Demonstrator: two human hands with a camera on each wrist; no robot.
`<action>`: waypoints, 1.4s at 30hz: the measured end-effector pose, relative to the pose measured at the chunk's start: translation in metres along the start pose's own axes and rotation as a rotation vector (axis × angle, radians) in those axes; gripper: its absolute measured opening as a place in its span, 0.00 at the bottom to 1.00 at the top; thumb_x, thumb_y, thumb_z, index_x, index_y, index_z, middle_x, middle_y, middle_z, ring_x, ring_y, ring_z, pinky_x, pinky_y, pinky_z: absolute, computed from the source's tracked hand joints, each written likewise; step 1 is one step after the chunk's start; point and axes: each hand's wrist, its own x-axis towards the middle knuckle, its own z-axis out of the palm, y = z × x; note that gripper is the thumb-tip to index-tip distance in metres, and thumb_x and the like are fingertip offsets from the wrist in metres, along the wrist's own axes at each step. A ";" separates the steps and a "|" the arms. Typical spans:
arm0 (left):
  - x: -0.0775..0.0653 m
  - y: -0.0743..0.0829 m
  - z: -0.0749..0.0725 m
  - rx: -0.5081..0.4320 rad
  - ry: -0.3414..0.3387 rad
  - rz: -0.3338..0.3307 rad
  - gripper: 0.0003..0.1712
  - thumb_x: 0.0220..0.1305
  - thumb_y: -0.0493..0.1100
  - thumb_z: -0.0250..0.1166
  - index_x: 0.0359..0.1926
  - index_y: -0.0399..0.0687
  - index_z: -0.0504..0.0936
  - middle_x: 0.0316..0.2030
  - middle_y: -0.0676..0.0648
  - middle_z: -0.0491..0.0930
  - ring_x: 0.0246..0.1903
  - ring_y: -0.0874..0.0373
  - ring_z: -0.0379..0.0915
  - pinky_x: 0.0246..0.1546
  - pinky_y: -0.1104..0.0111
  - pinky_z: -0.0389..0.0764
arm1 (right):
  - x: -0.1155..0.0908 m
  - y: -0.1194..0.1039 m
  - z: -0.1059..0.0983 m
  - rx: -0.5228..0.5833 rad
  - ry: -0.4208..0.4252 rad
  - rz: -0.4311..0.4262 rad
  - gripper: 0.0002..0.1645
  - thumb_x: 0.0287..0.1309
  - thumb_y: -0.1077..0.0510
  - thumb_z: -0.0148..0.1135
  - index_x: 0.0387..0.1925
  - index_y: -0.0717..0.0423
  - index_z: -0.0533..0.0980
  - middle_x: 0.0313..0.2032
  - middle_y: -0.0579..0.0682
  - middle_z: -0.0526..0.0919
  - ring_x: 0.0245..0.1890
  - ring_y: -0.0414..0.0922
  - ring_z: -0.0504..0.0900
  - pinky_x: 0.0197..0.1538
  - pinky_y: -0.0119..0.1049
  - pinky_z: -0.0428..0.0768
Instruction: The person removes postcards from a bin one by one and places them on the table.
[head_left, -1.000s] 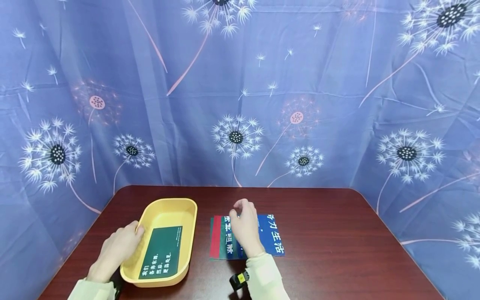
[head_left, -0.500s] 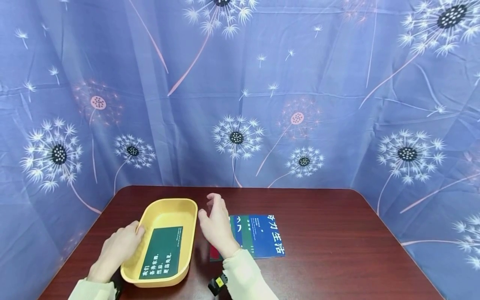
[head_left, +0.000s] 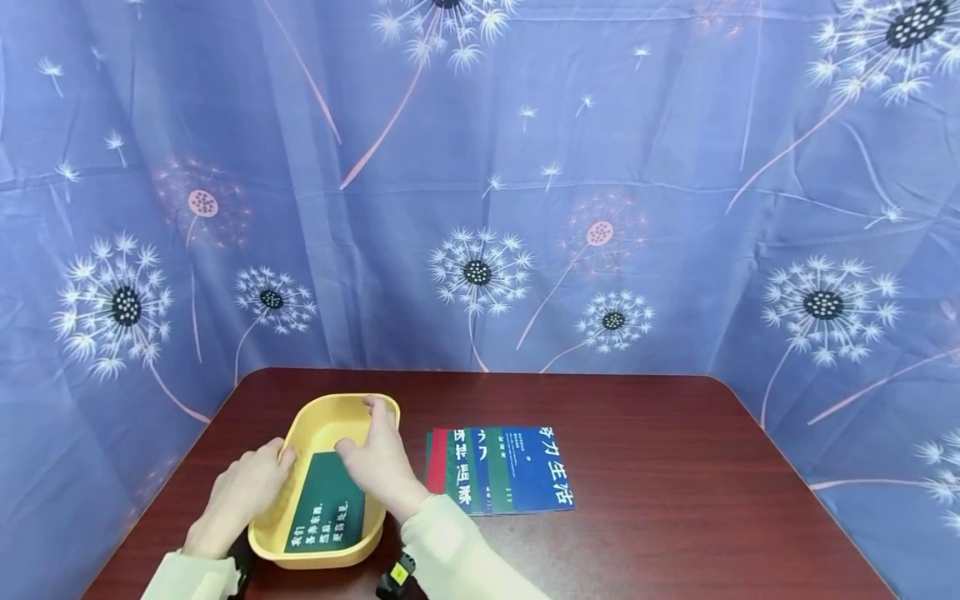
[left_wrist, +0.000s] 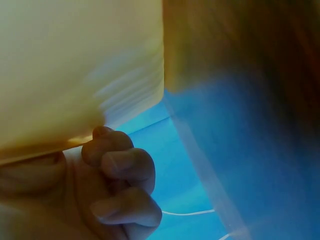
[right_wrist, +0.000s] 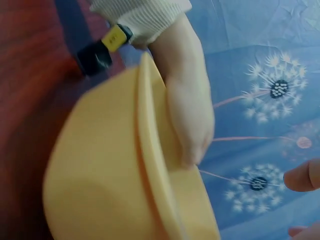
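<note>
A yellow plastic basin [head_left: 270,533] stands at the left of the table, and my left hand [head_left: 243,496] grips its left rim; in the left wrist view the curled fingers [left_wrist: 130,165] and thumb pinch the rim. Inside the basin lies a dark green card [head_left: 330,500] with white Chinese characters. My right hand [head_left: 382,462] is over the basin's right side with thumb and fingers spread, nothing between them. To its right, a fanned row of overlapping cards [head_left: 540,475] in green, red and blue lies on the table.
The dark reddish-brown table [head_left: 660,483] carries the basin and cards. Behind it hangs a blue curtain [head_left: 480,208] with a dandelion print. A black wrist device with a yellow mark [head_left: 397,575] sits by the right cuff.
My right hand has moved left from above the fanned cards to over the basin, uncovering the cards. My left hand keeps its grip on the rim.
</note>
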 end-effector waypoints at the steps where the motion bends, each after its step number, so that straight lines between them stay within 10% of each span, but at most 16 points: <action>1: 0.000 0.000 0.000 -0.001 -0.003 -0.002 0.20 0.75 0.51 0.42 0.43 0.42 0.75 0.28 0.40 0.76 0.28 0.45 0.75 0.25 0.48 0.71 | 0.000 0.000 0.003 0.013 -0.006 0.026 0.38 0.52 0.61 0.65 0.65 0.52 0.63 0.60 0.52 0.68 0.53 0.45 0.73 0.55 0.43 0.71; 29: -0.001 0.000 -0.001 0.006 0.009 0.007 0.17 0.74 0.49 0.44 0.38 0.44 0.75 0.32 0.36 0.79 0.30 0.37 0.78 0.25 0.46 0.72 | 0.005 0.019 0.040 0.391 0.050 0.390 0.59 0.44 0.61 0.78 0.72 0.62 0.52 0.67 0.65 0.59 0.64 0.59 0.62 0.62 0.56 0.63; 38: -0.003 0.003 -0.003 -0.001 0.004 0.003 0.17 0.73 0.48 0.44 0.41 0.42 0.75 0.31 0.36 0.78 0.29 0.40 0.77 0.24 0.48 0.71 | 0.005 0.020 0.041 0.221 0.040 0.323 0.53 0.42 0.70 0.74 0.69 0.69 0.57 0.63 0.65 0.67 0.63 0.58 0.66 0.62 0.53 0.66; 42: -0.003 0.002 -0.003 0.000 0.008 0.006 0.17 0.74 0.48 0.44 0.39 0.43 0.74 0.31 0.35 0.78 0.29 0.38 0.77 0.24 0.47 0.71 | 0.005 0.019 0.040 -0.009 -0.005 0.231 0.51 0.40 0.68 0.76 0.66 0.67 0.60 0.43 0.56 0.79 0.47 0.48 0.77 0.55 0.43 0.73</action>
